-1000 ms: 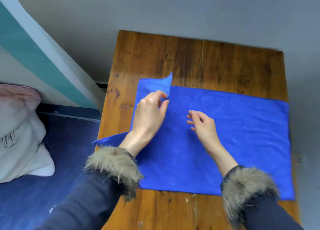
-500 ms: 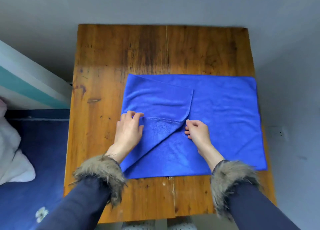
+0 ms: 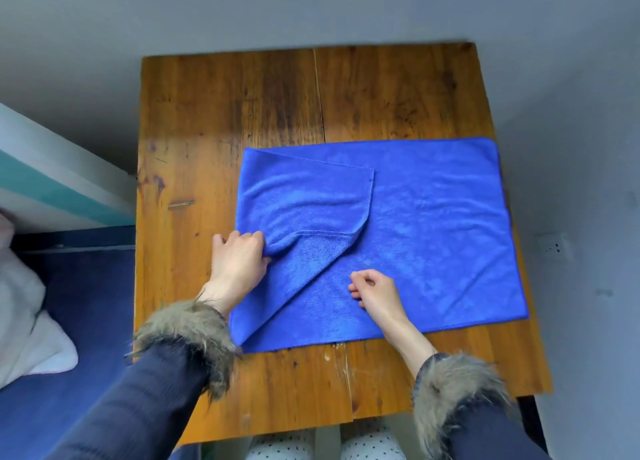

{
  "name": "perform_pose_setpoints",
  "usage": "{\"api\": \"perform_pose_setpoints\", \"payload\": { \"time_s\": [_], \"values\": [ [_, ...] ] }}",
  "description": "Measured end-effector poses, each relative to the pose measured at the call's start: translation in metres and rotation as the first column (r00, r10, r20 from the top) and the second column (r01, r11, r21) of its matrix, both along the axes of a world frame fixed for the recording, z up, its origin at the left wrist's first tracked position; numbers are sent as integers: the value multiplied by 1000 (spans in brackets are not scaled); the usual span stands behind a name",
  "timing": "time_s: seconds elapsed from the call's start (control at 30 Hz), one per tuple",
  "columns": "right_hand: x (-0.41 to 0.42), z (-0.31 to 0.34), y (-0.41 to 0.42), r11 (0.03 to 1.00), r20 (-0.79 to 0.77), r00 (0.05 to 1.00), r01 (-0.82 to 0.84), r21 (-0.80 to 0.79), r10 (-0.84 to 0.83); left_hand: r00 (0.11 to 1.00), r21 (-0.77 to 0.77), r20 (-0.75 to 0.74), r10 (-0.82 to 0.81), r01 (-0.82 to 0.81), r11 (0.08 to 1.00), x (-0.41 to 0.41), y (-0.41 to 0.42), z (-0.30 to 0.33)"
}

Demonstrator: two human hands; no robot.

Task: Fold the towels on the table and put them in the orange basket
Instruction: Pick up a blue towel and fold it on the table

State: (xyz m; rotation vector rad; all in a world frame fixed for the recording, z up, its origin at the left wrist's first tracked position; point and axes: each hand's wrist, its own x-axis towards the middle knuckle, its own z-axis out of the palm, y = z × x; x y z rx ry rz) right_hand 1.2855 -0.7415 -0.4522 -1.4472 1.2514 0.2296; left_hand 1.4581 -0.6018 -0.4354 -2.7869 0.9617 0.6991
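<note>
A blue towel (image 3: 433, 224) lies on the wooden table (image 3: 242, 113), spread over its right and middle part. Its left end is turned over onto itself in a skewed flap (image 3: 304, 203) whose corner reaches the towel's middle. My left hand (image 3: 239, 262) pinches the flap's lower hem at the towel's left side. My right hand (image 3: 375, 291) rests on the towel's near middle with fingers loosely curled and nothing in them. No orange basket is in view.
A bed with a dark blue sheet (image 3: 69, 321) and a white pillow (image 3: 24, 321) stands left of the table. Grey floor (image 3: 571, 147) surrounds the table at the far side and right. My knees in dotted cloth (image 3: 346, 445) show below the near table edge.
The towel's left end, raised a second ago, now lies folded over to the right. My right hand has left the flap's corner and drawn back toward me. The camera has swung left.
</note>
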Motion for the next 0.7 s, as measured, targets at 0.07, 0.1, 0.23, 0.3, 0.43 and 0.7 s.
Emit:
{"api": "perform_pose_setpoints", "payload": {
  "time_s": [0.07, 0.1, 0.23, 0.3, 0.43, 0.7],
  "values": [
    [-5, 1, -4, 1000, 22, 1000, 19, 1, -19, 981, -74, -127, 148, -158, 985, -11, -10, 13],
    [-7, 1, -5, 1000, 40, 999, 25, 1, -25, 944, -103, -239, 227, -257, 961, -19, -17, 19],
    [-23, 7, -14, 996, 120, 989, 87, 10, -88, 640, -202, -693, 332, -614, 763, -60, -57, 34],
    [-39, 11, -24, 981, 140, 971, 192, 43, -196, 611, -257, -749, 256, -624, 738, -78, -78, 35],
    [-72, 12, -43, 919, 87, 919, 373, 126, -385, 466, -185, -881, 81, -498, 848, -106, -102, 29],
    [-72, 0, -48, 965, 59, 979, 201, -167, -194, 979, -519, -93, -180, 107, 848, -68, -85, 6]
  ]
}}
